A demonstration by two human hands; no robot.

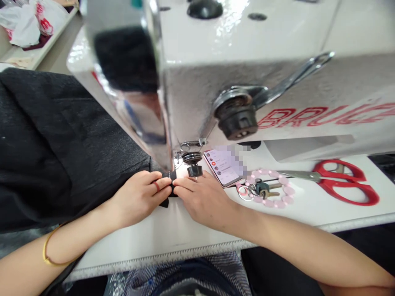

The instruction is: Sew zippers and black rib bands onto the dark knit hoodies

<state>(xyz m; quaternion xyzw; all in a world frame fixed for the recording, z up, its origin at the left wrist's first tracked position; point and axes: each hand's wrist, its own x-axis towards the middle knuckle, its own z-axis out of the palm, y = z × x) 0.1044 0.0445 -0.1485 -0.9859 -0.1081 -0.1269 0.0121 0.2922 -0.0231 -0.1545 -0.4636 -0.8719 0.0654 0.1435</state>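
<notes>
Black fabric (pixel 61 152) spreads over the left of the table and runs in under the head of a white sewing machine (pixel 191 82). My left hand (pixel 140 199), with a red ring on one finger, grips the fabric's narrow end beside the needle area. Its fingers are together and its thumb is hidden. Close against it, my right hand (pixel 206 199) has its fingertips on the same strip of fabric, fingers bent and pressed together. The machine's head partly covers the needle and presser foot, so the stitching point is hard to see.
Right of my right hand lie a lit phone (pixel 224 166), keys on a pink beaded ring (pixel 286 191) and red-handled scissors (pixel 342 176). A measuring tape (pixel 173 257) lines the table's front edge. Plastic bags (pixel 27 24) sit at the back left.
</notes>
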